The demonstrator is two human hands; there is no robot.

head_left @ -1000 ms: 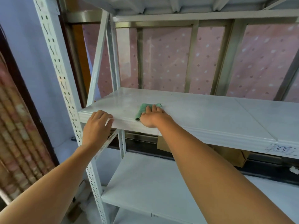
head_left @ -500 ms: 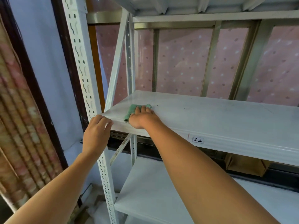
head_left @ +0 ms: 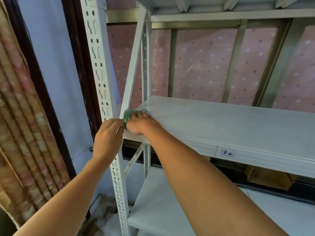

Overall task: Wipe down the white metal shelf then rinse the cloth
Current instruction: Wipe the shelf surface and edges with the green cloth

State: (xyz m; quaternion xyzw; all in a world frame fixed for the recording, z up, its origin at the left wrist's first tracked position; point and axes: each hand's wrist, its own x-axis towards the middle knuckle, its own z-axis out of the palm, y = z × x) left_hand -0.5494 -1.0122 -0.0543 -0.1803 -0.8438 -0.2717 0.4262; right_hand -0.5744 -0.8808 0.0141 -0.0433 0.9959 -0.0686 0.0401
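Slid leftward since the earlier frames, carrying the green cloth (head_left: 128, 114) to the far left end of the white metal shelf (head_left: 221, 126), right up against the foot of the diagonal brace (head_left: 132, 72). Pressed flat there under the right hand (head_left: 139, 122), with fingers laid straight and close together on top rather than curled round it, most likely to spread pressure while wiping into the corner. Set just beside it with the left hand (head_left: 109, 135), fingers curled at the shelf's front corner next to the slotted upright (head_left: 100, 65), probably to brace the body and steady the frame. Cannot tell whether those fingertips also touch the cloth.

Reads "3-2" in handwriting on a small white label (head_left: 228, 152) stuck to the shelf's front lip, well to the right of both hands, with a thin red line (head_left: 216, 151) just left of it. No other writing to make out.

Looks mid-wipe, judging by a few dark specks on the board further right. Rinsing not yet begun. Below, shows a lower shelf (head_left: 162, 201) and a cardboard box (head_left: 271, 180) tucked behind.
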